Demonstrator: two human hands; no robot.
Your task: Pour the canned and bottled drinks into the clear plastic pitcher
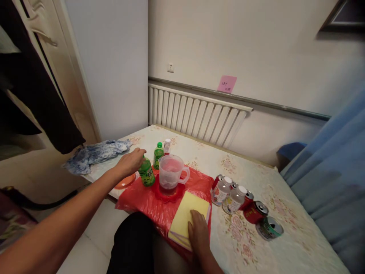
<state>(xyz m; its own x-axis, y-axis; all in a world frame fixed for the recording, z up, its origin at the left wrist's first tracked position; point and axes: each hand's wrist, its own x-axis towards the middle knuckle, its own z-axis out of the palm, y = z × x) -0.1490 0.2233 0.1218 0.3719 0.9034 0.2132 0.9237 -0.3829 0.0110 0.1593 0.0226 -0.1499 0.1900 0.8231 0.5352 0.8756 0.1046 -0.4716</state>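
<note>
The left hand (130, 161) grasps the top of a small green plastic bottle (146, 172) standing upright at the left edge of a red plastic sheet (142, 201), just beside a clear plastic measuring jug (172, 172) of pink liquid. The right hand (199, 229) rests flat, fingers released, on a pale yellow cloth pad (186, 215) near the floral-patterned table's (285, 236) front edge.

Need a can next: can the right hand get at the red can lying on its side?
Probably yes. The right hand rests on the yellow cloth, and the red can lies just to its right with bare table between them.
</note>
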